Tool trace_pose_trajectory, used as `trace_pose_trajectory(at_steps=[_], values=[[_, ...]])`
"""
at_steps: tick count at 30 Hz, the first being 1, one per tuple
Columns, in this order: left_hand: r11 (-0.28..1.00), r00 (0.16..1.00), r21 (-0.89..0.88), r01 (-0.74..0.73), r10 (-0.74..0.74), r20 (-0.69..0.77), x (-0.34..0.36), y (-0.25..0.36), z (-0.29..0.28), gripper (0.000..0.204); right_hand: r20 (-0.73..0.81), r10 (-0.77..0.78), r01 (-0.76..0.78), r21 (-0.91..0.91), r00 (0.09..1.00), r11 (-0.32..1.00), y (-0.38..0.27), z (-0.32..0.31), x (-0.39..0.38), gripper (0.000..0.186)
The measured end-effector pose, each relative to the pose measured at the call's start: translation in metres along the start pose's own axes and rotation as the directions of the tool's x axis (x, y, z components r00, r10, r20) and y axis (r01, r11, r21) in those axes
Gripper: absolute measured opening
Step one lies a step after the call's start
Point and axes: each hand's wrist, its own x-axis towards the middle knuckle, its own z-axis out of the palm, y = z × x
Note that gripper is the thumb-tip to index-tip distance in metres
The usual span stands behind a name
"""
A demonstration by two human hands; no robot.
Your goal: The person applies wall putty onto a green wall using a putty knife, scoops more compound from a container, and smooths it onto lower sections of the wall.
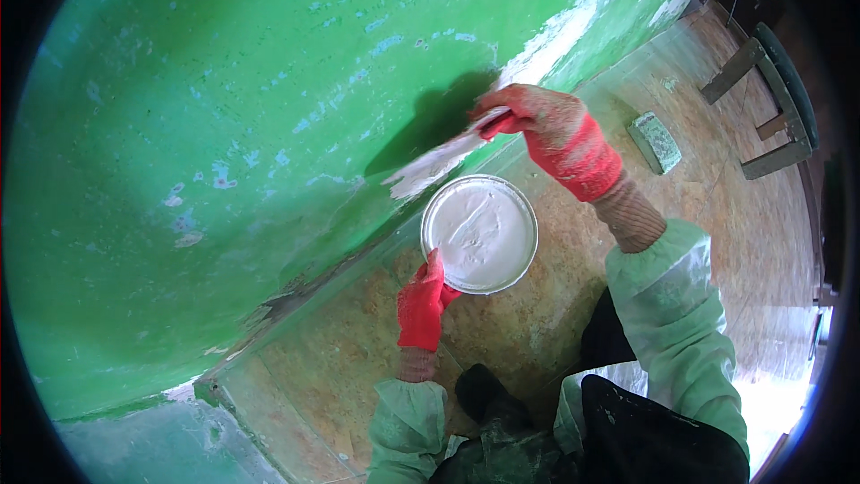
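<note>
My right hand (546, 130), in a red, dust-coated glove, is closed on a flat spatula (461, 136) smeared with white paste, held against or very close to the chipped green wall (206, 81). A white streak lies on the wall around the blade. Below it, my left hand (421, 305), also red-gloved, grips the near left rim of a round container (484, 233) full of white paste, its surface marked by a groove. Pale green sleeves cover both forearms.
A pale, speckled rectangular block (654, 142) lies on the tan floor (313, 385) near the wall's foot. A dark wooden stool or chair (766, 99) stands at the upper right. My feet and dark-clad legs show at the bottom. A lighter teal surface (161, 444) is at the lower left.
</note>
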Motion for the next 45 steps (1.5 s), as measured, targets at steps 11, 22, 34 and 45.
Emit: trace_pose_trajectory(at_steps=[11, 22, 34, 45], values=[[1.000, 1.000, 0.009, 0.009, -0.009, 0.018, 0.001, 0.004, 0.006, 0.058, -0.353, 0.519, -0.527, 0.081, 0.779, 0.846, -0.023, -0.034, -0.110, 0.034], [0.999, 0.988, 0.015, 0.046, -0.047, 0.147, -0.013, 0.019, 0.034, 0.052, -0.089, 0.976, -0.799, 0.561, 0.199, 0.215, -0.092, -0.056, -0.150, 0.045], [0.999, 0.959, 0.013, -0.043, 0.037, 0.282, -0.050, 0.010, 0.036, 0.051, -0.205, 0.946, -0.837, 0.445, 0.251, 0.319, -0.127, -0.026, -0.200, 0.041], [0.992, 0.934, -0.003, -0.122, 0.116, 0.337, -0.093, 0.007, 0.036, 0.049, -0.236, 0.917, -0.887, 0.263, 0.321, 0.378, -0.142, -0.030, -0.205, 0.042]])
